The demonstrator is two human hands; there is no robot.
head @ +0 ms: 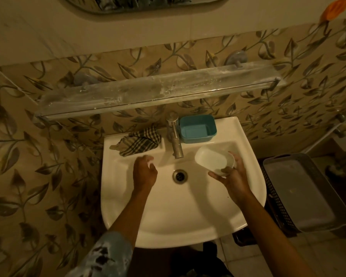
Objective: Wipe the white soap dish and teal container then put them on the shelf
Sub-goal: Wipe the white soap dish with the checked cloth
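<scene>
Right hand [233, 177] has the dish [212, 159] pinched by its near end, thumb under and fingers round the rim, held tilted over the right side of the sink [168, 226], centre-right of the frame. It looks like thin hard plastic, so light and stiff, probably slick if wet; I'd say a rim grip is fine but a two-sided hold is safer while rubbing. Left hand [145, 173] hovers over the basin left of the drain, fingers loosely curled, holding nothing. The cloth [141, 143] is bunched on the sink's back ledge just above it, soft and an easy grab. The container [197, 128] sits on the ledge right beside the tap [175, 136], open side up; take it by a side wall. The shelf [148, 94] runs across above, with open room along it, but the tap sticks up below its front edge.
</scene>
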